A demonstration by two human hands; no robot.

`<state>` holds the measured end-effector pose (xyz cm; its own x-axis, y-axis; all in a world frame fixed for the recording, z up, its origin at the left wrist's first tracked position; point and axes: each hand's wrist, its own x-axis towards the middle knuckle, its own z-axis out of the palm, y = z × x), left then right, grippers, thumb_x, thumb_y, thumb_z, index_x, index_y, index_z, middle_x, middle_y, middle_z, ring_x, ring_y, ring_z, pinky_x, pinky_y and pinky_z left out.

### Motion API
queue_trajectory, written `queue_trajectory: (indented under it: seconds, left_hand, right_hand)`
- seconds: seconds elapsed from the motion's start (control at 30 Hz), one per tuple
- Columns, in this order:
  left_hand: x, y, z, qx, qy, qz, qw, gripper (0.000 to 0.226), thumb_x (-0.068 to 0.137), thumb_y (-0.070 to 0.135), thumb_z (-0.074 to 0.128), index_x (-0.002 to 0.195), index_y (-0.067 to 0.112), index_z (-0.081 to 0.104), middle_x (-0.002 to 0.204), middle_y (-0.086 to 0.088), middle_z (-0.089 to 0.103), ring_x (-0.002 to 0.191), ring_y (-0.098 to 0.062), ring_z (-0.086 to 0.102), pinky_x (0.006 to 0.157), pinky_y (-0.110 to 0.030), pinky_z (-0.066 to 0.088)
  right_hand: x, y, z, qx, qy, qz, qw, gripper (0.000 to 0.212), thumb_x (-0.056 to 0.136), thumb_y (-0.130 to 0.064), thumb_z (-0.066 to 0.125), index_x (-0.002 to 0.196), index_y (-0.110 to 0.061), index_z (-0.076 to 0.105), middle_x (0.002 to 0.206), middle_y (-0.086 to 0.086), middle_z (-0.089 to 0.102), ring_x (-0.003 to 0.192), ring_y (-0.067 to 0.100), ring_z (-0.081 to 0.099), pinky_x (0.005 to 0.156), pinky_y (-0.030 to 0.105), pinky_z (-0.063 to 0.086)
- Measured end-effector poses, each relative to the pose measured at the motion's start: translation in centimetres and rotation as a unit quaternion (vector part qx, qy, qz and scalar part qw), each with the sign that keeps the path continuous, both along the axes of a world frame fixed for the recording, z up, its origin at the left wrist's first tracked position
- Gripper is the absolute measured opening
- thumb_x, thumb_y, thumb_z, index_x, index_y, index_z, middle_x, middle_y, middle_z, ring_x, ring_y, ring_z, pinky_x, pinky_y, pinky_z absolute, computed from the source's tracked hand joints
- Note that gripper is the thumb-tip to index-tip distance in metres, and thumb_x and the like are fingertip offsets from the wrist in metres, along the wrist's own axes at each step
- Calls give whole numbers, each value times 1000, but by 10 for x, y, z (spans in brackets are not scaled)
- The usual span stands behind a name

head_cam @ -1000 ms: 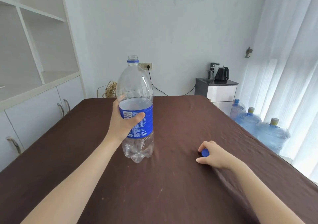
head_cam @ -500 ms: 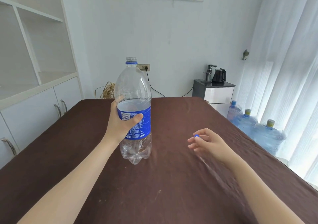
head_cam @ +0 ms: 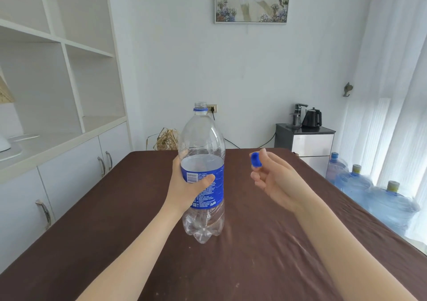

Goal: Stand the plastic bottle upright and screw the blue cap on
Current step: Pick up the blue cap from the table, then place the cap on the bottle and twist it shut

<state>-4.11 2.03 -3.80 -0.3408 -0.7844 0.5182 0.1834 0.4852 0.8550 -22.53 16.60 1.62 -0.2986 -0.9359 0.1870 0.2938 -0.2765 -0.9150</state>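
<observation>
A large clear plastic bottle (head_cam: 202, 143) with a blue label stands upright on the brown table (head_cam: 254, 266). Its mouth is open, with a blue ring below the thread. My left hand (head_cam: 184, 185) is wrapped around the label from the left. My right hand (head_cam: 275, 178) is raised above the table to the right of the bottle. It pinches the small blue cap (head_cam: 255, 159) between thumb and fingertips. The cap is level with the top of the label, well below and to the right of the bottle's mouth.
White cabinets and shelves (head_cam: 57, 106) run along the left. A small cabinet (head_cam: 305, 138) with a black kettle (head_cam: 312, 118) stands behind the table at right. Several big water jugs (head_cam: 390, 199) sit on the floor by the curtain.
My right hand picked the blue cap off the table and lifted it up and leftward toward the bottle. My left hand kept its hold on the upright bottle.
</observation>
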Motion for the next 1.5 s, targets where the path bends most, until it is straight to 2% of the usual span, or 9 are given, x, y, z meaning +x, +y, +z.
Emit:
queue_trajectory:
  seconds: [0.1, 0.23, 0.3, 0.47, 0.7, 0.87, 1.07, 1.2, 1.5]
  left_hand:
    - [-1, -1, -2, 6, 0, 3, 1000, 77, 61, 28, 83, 123, 31, 39, 113, 13, 58, 93, 9, 65, 62, -10, 53]
    - [0, -3, -3, 16, 0, -5, 1000, 74, 60, 27, 85, 120, 32, 41, 112, 9, 61, 93, 4, 67, 61, -12, 54]
    - [1, -3, -4, 27, 5, -11, 1000, 78, 57, 32, 88, 121, 31, 42, 111, 8, 62, 93, 0, 68, 62, -13, 55]
    - [1, -1, -2, 33, 1, -12, 999, 84, 50, 44, 87, 120, 35, 42, 113, 8, 62, 96, -1, 68, 65, -15, 56]
    - [1, -1, -2, 34, -7, -15, 999, 94, 50, 45, 86, 129, 25, 38, 116, 8, 60, 98, 0, 66, 67, -15, 56]
    - [1, -3, -2, 35, -9, -15, 999, 97, 50, 46, 86, 131, 24, 38, 119, 4, 61, 101, -6, 67, 73, -23, 59]
    - [0, -3, -3, 30, -11, -13, 999, 97, 50, 47, 86, 132, 25, 37, 118, 8, 60, 101, -4, 66, 71, -20, 58]
    - [0, -4, -4, 26, -16, -10, 999, 98, 51, 47, 86, 132, 25, 36, 118, 10, 60, 102, -2, 65, 71, -20, 58]
    - [-2, -6, -7, 32, -15, -6, 999, 99, 50, 51, 87, 132, 30, 36, 120, 11, 60, 104, -4, 65, 80, -28, 60]
  right_hand:
    - [5, -13, 30, -30, 28, -10, 999, 16, 94, -21, 57, 102, -10, 66, 81, 2, 54, 62, 15, 49, 56, 21, 44]
    - [18, -28, 75, -80, 61, -23, 995, 13, 89, -9, 61, 99, -13, 67, 78, 4, 58, 60, 14, 47, 55, 20, 42]
    - [26, -37, 94, -102, 139, -53, 984, 16, 87, -6, 61, 99, -15, 68, 77, 4, 56, 58, 14, 48, 54, 21, 41]
    - [41, -57, 129, -111, 361, -96, 921, 26, 84, -2, 59, 101, -18, 70, 77, 0, 53, 52, 9, 50, 58, 26, 42]
    - [53, -71, 146, -73, 453, -63, 886, 28, 85, -5, 57, 103, -19, 73, 88, 3, 58, 58, 15, 42, 61, 25, 41]
    - [57, -73, 149, -64, 482, -62, 872, 30, 83, -5, 55, 100, -20, 74, 76, -4, 61, 46, -2, 46, 52, 14, 36]
    - [53, -76, 148, -58, 490, -77, 867, 28, 84, -6, 58, 106, -14, 72, 81, -5, 64, 48, -2, 49, 47, 7, 37]
    - [54, -78, 141, -77, 476, -127, 867, 28, 84, -5, 59, 107, -15, 72, 68, -20, 64, 50, -4, 51, 46, 6, 37]
    - [58, -79, 129, -91, 431, -139, 887, 22, 82, -9, 64, 99, -19, 75, 51, -20, 63, 46, -6, 51, 46, 5, 37]
